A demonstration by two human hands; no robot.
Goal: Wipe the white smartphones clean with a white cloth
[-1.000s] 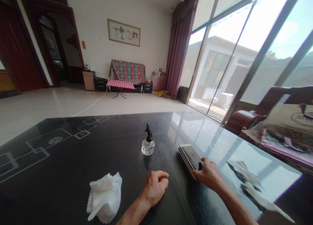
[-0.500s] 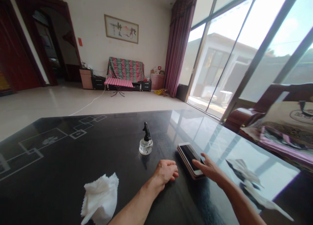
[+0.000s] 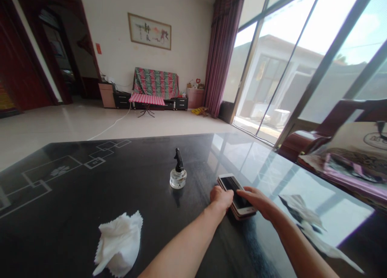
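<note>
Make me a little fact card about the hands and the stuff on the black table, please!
Left hand: at the phone's left edge, fingers curled
Right hand: at the phone's right side, thumb over the screen
Phone: white rim, dark screen facing up, lying on something pinkish
Spray bottle: clear with a black top, standing left of the phone
White cloth: crumpled, zigzag edges, nearer the person; cloth or tissue, can't tell
Table: black, shiny, with pale square patterns
</note>
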